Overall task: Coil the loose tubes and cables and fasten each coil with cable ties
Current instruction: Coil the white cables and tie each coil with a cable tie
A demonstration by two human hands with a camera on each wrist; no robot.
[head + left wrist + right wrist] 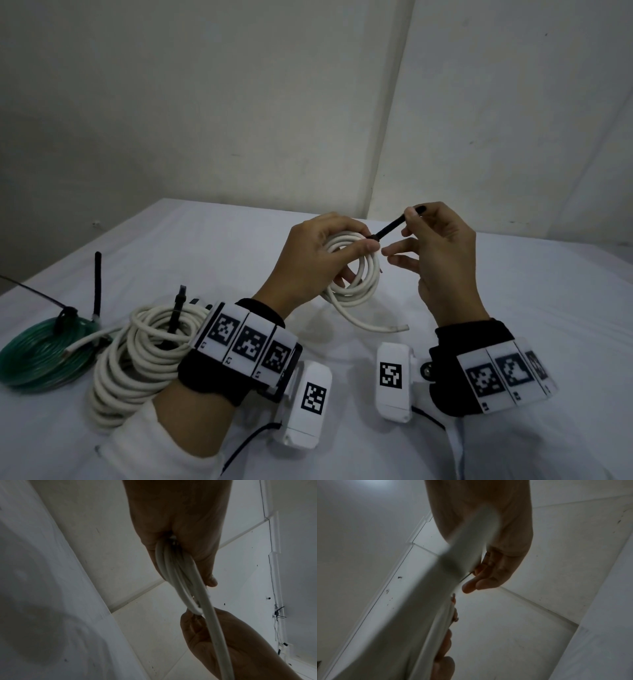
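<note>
My left hand (356, 254) grips a small coil of white cable (368, 274) held up above the table; its loose end (383, 329) hangs down toward the cloth. A black cable tie (390, 228) sticks out from the top of the coil. The thumb and forefinger of my right hand (411, 215) pinch the tie's free end, with the other fingers spread. In the left wrist view the coil (173, 572) runs out of the left hand (180, 534) toward the right hand (223, 635). The right wrist view shows the right hand (488, 574) behind a blurred white cable (467, 545).
A large white cable coil (137, 356) with a black tie (178, 308) lies at the left, partly behind my left wrist. Further left is a green tube coil (44, 353) with upright black ties (97, 284). The white-covered table (513, 291) meets the walls behind.
</note>
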